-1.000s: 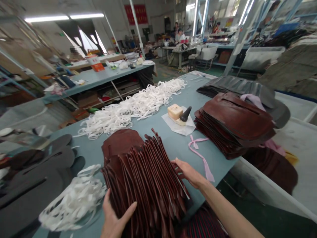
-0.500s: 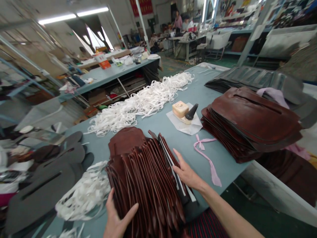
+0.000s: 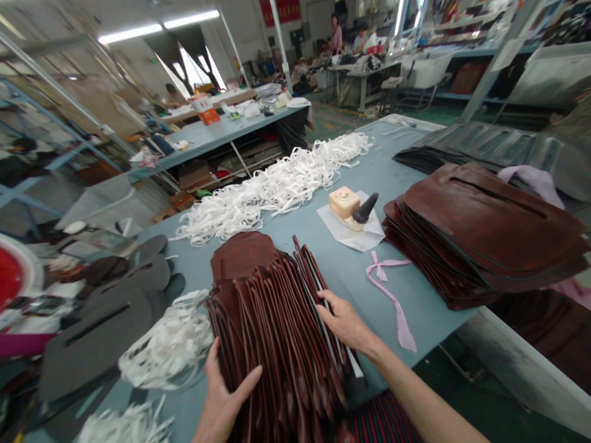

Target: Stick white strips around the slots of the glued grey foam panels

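A row of brown leather pieces [image 3: 272,332], packed on edge and leaning together, lies before me on the table. My left hand [image 3: 224,394] grips its near left side, thumb over the top edges and fingers along the side, partly hidden. At the right end, my right hand [image 3: 344,320] has its fingers curled over the outermost pieces, where white strips [image 3: 330,335] show between the layers. Behind the row lies a flat brown leather piece [image 3: 244,252]. Left of my left hand sits a heap of white tape [image 3: 168,344].
A long pile of white tape [image 3: 281,181] runs along the far side of the table [image 3: 332,271]. A cream block with a black-handled tool [image 3: 353,208] rests on white paper. Pink ribbon [image 3: 392,298] and stacked brown panels [image 3: 489,227] are right; grey panels [image 3: 101,332] left.
The view has turned slightly left. At the right end, the outer pieces and white strips have closed in towards the row under my right hand. My left hand keeps its hold.
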`<state>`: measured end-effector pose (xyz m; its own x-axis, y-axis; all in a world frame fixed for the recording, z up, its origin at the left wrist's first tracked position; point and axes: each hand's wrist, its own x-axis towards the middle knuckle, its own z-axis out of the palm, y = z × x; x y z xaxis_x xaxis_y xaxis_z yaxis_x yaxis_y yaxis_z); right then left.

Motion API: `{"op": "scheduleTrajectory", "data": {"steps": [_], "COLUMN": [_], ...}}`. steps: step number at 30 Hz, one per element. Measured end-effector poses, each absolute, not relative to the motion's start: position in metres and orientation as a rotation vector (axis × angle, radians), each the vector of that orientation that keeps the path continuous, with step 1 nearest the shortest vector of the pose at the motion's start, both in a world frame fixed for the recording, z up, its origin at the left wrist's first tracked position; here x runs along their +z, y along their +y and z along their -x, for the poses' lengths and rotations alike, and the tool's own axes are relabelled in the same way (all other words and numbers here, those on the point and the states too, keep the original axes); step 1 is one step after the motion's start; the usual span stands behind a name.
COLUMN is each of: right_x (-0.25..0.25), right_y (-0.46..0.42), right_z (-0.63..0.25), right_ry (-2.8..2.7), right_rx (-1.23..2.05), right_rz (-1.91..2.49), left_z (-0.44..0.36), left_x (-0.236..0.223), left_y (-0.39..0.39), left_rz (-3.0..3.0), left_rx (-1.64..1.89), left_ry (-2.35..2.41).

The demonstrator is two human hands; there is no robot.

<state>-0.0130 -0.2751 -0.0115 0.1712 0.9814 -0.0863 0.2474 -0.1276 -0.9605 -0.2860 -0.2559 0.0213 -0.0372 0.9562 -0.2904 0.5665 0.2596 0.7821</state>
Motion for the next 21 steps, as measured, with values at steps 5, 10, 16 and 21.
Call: {"op": "scheduleTrajectory", "data": {"steps": [5, 10, 16, 21], "right_x": [-0.010, -0.004, -0.002, -0.006], "right_y": [-0.279, -0.280, -0.281, -0.283], "right_z": [0.014, 0.014, 0.017, 0.019], "right_ry": [-1.239, -1.330, -1.336, -1.347], "right_rx": [0.992, 1.008, 0.988, 0.915], "right_rz": [1.443, 1.578, 1.644, 1.596], "left_z": [0.284, 0.283, 0.284, 0.286], "left_x": [0.024, 0.025, 0.027, 0.026], "left_y": [-0.257, -0.257, -0.258, -0.259], "left_rz": [-1.419, -1.451, -1.431, -1.426], "left_rx": [0.616, 0.629, 0.612, 0.622], "left_ry": [1.703, 1.691, 1.723, 1.678]}}
